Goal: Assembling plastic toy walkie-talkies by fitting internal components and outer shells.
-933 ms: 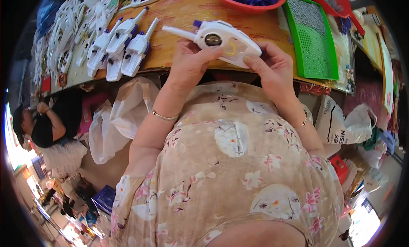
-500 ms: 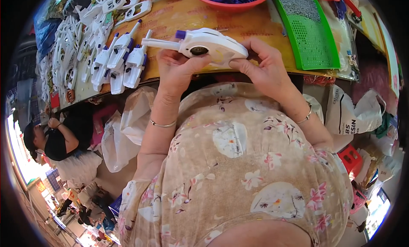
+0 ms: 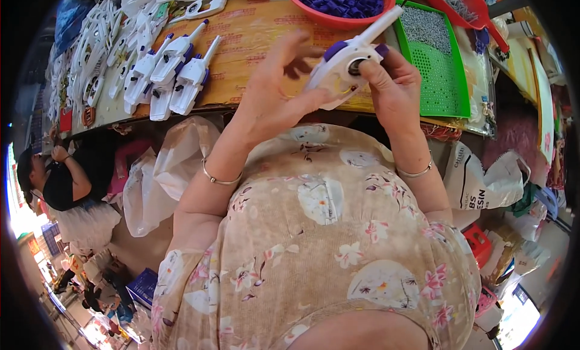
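A white toy walkie-talkie shell with purple parts, a round dark speaker and a thin yellow wire is held above the front of the table, its antenna pointing up to the right. My right hand is closed round its antenna end, thumb on the speaker. My left hand is open at the other end, fingers spread and slightly blurred, its thumb lying against the shell. Several similar white walkie-talkies lie piled on the table to the left.
Many white shell parts are heaped at the far left. A red bowl of purple pieces stands at the back, beside a green tray of small metal pieces. A red scoop lies behind. Another person sits at left.
The walkie-talkie has turned, its antenna swinging from left to upper right. My right hand now grips the antenna end. My left hand has loosened and spread its fingers.
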`<state>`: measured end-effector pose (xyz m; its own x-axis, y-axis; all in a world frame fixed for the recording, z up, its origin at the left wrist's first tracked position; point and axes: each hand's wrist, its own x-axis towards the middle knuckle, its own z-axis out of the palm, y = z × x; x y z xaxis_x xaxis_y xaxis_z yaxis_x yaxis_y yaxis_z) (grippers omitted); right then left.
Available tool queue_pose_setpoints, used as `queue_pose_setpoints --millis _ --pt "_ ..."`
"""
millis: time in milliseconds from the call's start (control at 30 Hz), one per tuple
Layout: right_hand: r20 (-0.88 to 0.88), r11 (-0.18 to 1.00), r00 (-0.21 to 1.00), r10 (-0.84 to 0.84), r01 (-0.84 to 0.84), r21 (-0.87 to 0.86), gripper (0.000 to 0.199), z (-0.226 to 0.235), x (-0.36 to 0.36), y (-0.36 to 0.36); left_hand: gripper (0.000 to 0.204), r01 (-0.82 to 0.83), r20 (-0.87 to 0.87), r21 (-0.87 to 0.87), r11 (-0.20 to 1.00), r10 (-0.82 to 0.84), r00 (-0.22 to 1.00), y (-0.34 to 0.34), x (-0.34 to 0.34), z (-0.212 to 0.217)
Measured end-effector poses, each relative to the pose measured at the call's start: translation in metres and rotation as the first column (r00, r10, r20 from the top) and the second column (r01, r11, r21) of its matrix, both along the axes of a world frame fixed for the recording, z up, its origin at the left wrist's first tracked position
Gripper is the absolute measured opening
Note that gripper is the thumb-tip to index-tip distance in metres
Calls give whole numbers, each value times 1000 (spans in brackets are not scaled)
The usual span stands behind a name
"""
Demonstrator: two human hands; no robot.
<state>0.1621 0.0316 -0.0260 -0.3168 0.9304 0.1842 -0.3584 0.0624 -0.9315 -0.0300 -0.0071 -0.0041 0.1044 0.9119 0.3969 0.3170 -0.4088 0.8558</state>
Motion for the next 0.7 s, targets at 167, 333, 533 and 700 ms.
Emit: queue_pose_setpoints --millis 167,333,533,700 --pt "-290 963 952 -98 18 -267 21 -16 -8 -1 23 149 349 -405 902 2 937 -20 3 -13" --pt "-348 978 938 0 -73 -198 25 -24 -6 2 16 -20 -90 -6 1000 19 996 -19 -2 -15" --pt "-309 969 936 168 -215 -124 40 -30 -1 7 17 53 -4 -41 998 -53 999 -16 -17 -15" --pt "-45 980 981 188 -190 -55 39 -16 5 6 30 60 116 -269 961 -30 993 -26 -13 -21"
